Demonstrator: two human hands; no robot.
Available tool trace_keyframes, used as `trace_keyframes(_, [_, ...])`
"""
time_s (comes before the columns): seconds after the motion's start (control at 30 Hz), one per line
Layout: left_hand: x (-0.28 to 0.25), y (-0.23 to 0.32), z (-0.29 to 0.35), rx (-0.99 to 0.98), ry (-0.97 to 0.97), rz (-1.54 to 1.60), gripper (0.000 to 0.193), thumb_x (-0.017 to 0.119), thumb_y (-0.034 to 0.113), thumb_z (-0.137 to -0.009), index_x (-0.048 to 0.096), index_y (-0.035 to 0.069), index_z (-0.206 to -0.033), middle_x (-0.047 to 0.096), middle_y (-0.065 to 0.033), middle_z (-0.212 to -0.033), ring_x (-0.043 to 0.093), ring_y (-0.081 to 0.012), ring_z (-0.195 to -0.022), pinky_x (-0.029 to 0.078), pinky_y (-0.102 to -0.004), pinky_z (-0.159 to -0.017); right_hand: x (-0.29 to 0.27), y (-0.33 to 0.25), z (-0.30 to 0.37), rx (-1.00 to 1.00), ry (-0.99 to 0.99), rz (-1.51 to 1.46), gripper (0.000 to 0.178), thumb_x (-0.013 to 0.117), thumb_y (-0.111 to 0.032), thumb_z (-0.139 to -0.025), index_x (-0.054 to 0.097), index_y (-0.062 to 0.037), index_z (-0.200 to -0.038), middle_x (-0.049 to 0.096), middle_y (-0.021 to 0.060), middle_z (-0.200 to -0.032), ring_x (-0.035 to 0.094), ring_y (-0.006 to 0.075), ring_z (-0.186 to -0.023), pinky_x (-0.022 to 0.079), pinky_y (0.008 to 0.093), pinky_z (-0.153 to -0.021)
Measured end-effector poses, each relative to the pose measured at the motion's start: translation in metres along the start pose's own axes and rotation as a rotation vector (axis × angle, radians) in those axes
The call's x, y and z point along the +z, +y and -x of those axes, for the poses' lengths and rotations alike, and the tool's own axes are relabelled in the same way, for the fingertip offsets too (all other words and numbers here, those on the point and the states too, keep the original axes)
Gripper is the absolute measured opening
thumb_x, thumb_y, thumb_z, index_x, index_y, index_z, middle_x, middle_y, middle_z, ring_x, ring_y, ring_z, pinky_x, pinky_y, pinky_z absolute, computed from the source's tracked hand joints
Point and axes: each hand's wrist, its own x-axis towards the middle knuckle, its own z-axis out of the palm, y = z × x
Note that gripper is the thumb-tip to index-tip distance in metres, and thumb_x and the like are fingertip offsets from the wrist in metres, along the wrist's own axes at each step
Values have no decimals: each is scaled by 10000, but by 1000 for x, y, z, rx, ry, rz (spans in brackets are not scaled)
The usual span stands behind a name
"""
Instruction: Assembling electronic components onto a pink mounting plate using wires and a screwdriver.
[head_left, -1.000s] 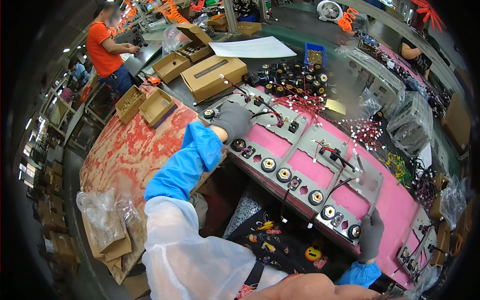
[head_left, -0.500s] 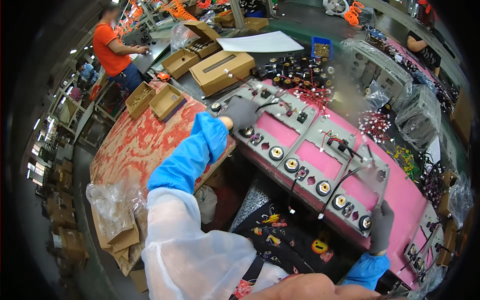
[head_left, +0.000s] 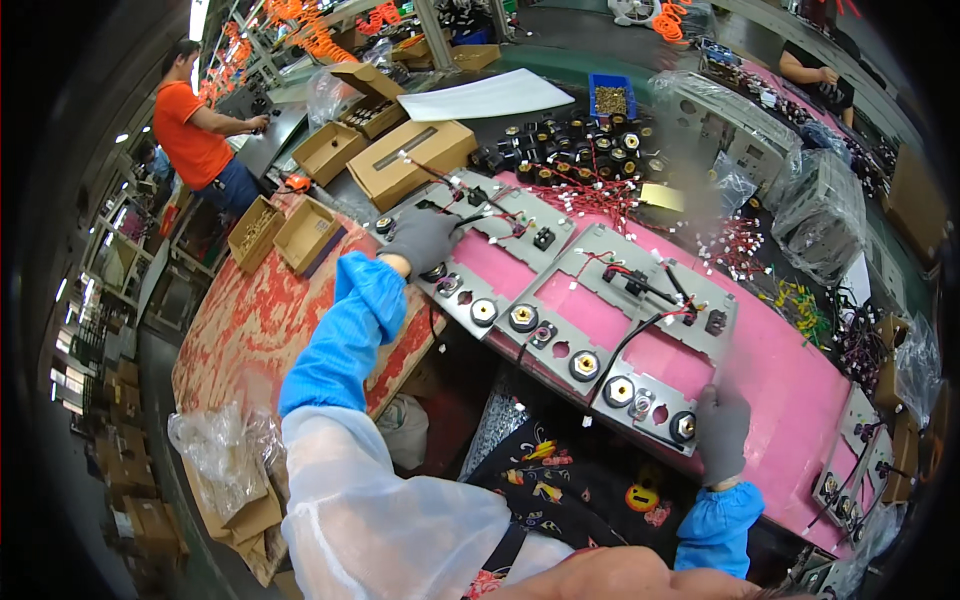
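Note:
Grey metal panels lie side by side in a row on a pink work surface (head_left: 790,410). They carry round black fittings with brass centres, small switches and wires. My gloved left hand (head_left: 420,242) is closed over the left end of the left panel (head_left: 510,208), hiding part of it. The middle panel (head_left: 597,245) touches its neighbours or nearly so. At the far right end of the row, my gloved right hand (head_left: 722,437) rests against the edge of the right panel (head_left: 655,405), fingers stretched upward. Black leads hang off the panels' front edge.
Behind the panels lie a heap of black round fittings (head_left: 560,150) and red-wired connectors (head_left: 590,200). Cardboard boxes (head_left: 412,160) and a blue bin of brass parts (head_left: 611,98) stand farther back. More panels (head_left: 850,470) sit at the right. A person in orange (head_left: 195,135) works at the far left.
The panels have slid left along the pink surface and sit closer together. Both my hands have moved left with them. The whole view has also shifted a little.

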Motion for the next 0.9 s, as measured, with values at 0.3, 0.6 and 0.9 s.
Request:
trace_keyframes(0.3, [3,-13,11,54,104,88,221,598,310,-884,707,167,-1010,673,-111,-755,649,-322,-743,476,-456,-681,-7,-8,9,73,-68,-245,397,473,-89,-895,564,-19,-1274,654,264,-827,667,350,-721,503,438,-635])
trace_keyframes(0.6, [8,-7,32,-41,250,64,173,608,323,-890,713,201,-952,666,-86,-729,650,-301,-739,487,-455,-640,-36,15,29,240,-68,-289,424,442,-61,-909,534,27,-1313,673,228,-903,649,265,-746,498,398,-684])
trace_keyframes(0.9, [-4,-17,58,-53,112,224,254,633,272,-883,707,156,-1097,643,-180,-771,631,-356,-736,476,-463,-654,-54,-3,28,340,-74,-231,434,465,-96,-918,543,17,-1330,685,89,-883,603,172,-766,486,355,-677])
